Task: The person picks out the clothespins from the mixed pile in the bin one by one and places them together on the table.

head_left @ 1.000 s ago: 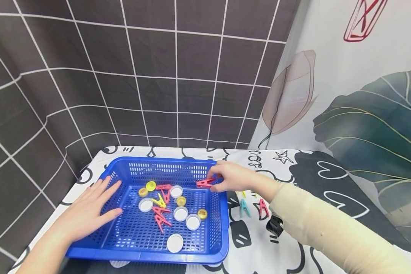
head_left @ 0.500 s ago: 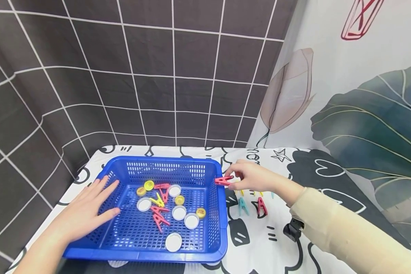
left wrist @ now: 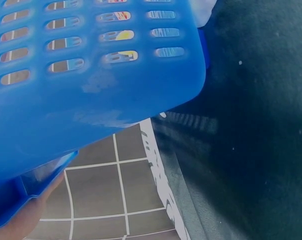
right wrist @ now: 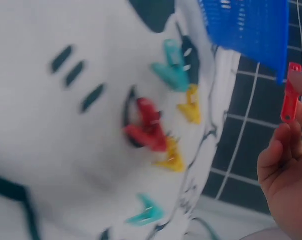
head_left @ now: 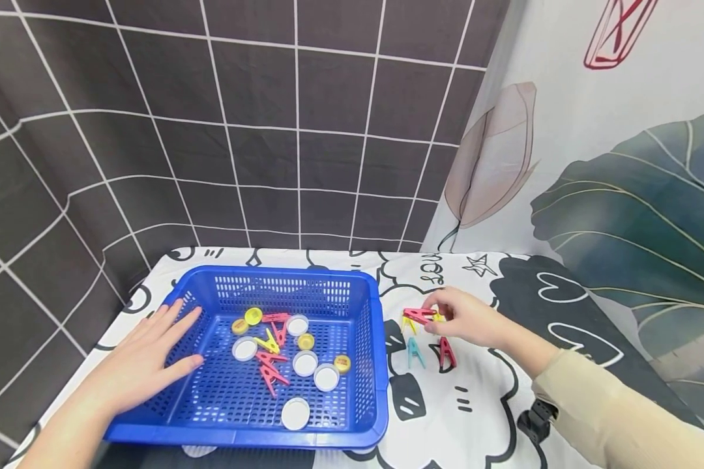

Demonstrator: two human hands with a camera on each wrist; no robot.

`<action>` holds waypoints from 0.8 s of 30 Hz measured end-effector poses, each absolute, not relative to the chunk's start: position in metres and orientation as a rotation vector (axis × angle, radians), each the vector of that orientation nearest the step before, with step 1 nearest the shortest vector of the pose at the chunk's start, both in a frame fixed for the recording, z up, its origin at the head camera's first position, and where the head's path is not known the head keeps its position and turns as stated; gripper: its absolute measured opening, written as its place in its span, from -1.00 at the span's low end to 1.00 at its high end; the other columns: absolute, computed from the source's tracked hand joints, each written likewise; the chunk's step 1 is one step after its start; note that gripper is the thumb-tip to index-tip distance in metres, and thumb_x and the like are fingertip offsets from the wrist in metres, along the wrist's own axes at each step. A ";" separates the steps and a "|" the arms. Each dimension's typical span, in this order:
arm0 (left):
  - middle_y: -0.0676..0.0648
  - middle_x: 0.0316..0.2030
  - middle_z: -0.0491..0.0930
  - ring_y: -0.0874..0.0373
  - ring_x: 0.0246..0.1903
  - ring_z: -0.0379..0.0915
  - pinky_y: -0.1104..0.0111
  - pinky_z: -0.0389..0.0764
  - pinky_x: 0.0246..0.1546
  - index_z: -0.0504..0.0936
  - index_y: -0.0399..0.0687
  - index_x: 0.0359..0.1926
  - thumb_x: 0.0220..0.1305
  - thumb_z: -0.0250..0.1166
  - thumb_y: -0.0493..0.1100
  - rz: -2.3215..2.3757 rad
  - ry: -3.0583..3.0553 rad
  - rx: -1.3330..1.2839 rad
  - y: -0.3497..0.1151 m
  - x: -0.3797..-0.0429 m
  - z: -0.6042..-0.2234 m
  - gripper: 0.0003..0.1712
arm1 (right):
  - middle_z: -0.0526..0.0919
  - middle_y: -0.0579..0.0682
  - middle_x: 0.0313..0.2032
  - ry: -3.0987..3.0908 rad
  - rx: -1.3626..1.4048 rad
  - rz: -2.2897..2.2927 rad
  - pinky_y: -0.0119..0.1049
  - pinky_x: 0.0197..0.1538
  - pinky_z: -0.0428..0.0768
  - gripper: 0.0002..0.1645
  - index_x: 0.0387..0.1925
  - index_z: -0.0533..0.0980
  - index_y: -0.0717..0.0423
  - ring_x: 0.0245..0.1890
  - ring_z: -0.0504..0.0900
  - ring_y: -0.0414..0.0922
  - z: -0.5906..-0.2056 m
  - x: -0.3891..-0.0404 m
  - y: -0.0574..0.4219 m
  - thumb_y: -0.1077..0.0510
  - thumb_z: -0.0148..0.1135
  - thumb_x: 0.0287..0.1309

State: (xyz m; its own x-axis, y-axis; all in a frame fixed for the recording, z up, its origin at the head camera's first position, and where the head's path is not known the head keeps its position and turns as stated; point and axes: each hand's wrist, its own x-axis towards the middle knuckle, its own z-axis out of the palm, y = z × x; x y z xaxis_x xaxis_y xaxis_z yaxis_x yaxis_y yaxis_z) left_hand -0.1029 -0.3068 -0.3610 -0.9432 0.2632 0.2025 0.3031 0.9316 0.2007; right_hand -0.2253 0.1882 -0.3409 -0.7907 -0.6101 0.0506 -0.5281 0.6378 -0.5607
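My right hand [head_left: 466,318] pinches a red clothespin [head_left: 419,316] above the patterned cloth, to the right of the blue basket [head_left: 240,437]. The same red clothespin [right wrist: 291,95] shows at the right edge of the right wrist view. Below and around that hand lie a teal clothespin [head_left: 415,352], another red clothespin [head_left: 447,353] and yellow clothespins [right wrist: 191,104]. A further teal clothespin [right wrist: 147,211] appears in the right wrist view. With fingers spread straight, my left hand [head_left: 143,361] rests on the basket's left rim. Several red clothespins [head_left: 272,372] and a yellow clothespin [head_left: 268,341] are inside the basket.
Among the clothespins in the basket are several white caps [head_left: 296,413] and yellow caps [head_left: 342,363]. A dark tiled curtain [head_left: 264,143] hangs behind and at the left. Near the right sleeve a black wrist device [head_left: 538,420] shows.
My right hand has carried the red clothespin rightward from inside the basket, past its right rim, to above the clothespins on the cloth. The left hand stays at the left rim.
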 end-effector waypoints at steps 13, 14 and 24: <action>-0.41 0.35 0.03 -0.31 0.36 -0.19 0.43 -0.59 0.28 0.13 -0.12 0.41 0.23 0.19 0.16 -0.336 -2.892 -0.446 -0.308 -0.104 -0.363 -0.15 | 0.32 -0.06 -0.54 2.910 -0.602 -0.873 -0.37 -0.55 0.29 -0.74 -0.23 0.54 0.07 -0.54 0.30 -0.16 -0.379 -0.213 0.232 0.11 0.35 0.00; -0.41 0.35 0.03 -0.31 0.36 -0.18 0.44 -0.59 0.28 0.13 -0.12 0.41 0.23 0.19 0.16 -0.335 -2.890 -0.448 -0.308 -0.104 -0.364 -0.15 | 0.32 -0.06 -0.54 2.916 -0.591 -0.880 -0.37 -0.56 0.29 -0.73 -0.23 0.55 0.07 -0.55 0.30 -0.16 -0.381 -0.212 0.234 0.11 0.36 0.00; -0.41 0.35 0.04 -0.30 0.37 -0.19 0.45 -0.58 0.28 0.12 -0.10 0.42 0.23 0.20 0.15 -0.333 -2.878 -0.453 -0.308 -0.103 -0.365 -0.15 | 0.31 -0.09 -0.56 2.991 -0.406 -0.910 -0.37 -0.57 0.25 -0.69 -0.27 0.51 0.11 -0.57 0.29 -0.17 -0.397 -0.201 0.250 0.07 0.40 -0.02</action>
